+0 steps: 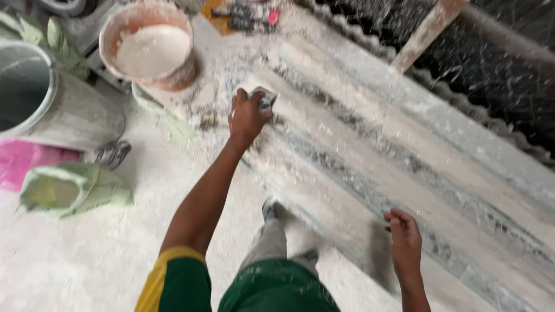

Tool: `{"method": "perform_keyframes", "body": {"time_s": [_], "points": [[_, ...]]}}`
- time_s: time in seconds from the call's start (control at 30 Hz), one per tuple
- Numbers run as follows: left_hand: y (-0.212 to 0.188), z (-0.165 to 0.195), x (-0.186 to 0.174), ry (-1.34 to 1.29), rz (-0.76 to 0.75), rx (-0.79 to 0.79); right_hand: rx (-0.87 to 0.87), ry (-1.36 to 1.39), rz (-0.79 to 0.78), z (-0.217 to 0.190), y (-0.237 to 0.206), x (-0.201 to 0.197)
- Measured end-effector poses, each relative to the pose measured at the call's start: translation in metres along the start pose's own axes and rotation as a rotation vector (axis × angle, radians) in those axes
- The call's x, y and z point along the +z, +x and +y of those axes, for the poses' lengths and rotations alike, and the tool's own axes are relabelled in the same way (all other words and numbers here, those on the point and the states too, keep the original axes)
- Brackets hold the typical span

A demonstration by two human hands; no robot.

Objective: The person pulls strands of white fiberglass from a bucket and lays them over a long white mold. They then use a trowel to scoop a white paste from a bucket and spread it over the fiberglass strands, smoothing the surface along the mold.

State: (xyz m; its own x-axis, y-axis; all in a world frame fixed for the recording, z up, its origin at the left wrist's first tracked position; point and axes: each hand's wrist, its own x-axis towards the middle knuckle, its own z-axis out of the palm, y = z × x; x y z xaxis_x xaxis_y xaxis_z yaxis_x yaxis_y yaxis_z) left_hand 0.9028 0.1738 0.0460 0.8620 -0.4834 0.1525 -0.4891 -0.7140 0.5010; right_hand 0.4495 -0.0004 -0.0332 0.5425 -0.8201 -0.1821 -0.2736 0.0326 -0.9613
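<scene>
left hand clamped on a small pad, pressed to the white-coated long panel near the bucket | right hand fingers loosely apart, steadying panel edge | judgement: even pressure, strokes along grain

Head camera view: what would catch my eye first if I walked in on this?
Probably the long grey slab, streaked white, running diagonally across the right side. The left hand presses a small pad onto its upper end, while the right hand rests open at its lower edge. At upper left stands a bucket full of white paste, with a grey bin and an open green sack on the dusty floor.
</scene>
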Motion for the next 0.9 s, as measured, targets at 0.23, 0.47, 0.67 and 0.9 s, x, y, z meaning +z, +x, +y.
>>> {"method": "perform_keyframes", "body": {"time_s": [0.23,0.47,0.67,0.9], "points": [[0.096,0.061,0.044,-0.236,0.091,0.297,-0.232,-0.514,0.011,-0.025,0.128,0.056],[0.196,0.028,0.100,-0.348,-0.049,0.093,-0.651,-0.953,-0.145,-0.064,0.305,0.157],[0.235,-0.070,0.113,-0.446,0.193,-0.094,-0.710,-1.221,-0.524,-0.084,0.409,0.255],[0.210,-0.166,0.104,-1.273,0.209,-0.770,-1.008,-1.402,-0.796,-0.107,0.449,0.346]]}}
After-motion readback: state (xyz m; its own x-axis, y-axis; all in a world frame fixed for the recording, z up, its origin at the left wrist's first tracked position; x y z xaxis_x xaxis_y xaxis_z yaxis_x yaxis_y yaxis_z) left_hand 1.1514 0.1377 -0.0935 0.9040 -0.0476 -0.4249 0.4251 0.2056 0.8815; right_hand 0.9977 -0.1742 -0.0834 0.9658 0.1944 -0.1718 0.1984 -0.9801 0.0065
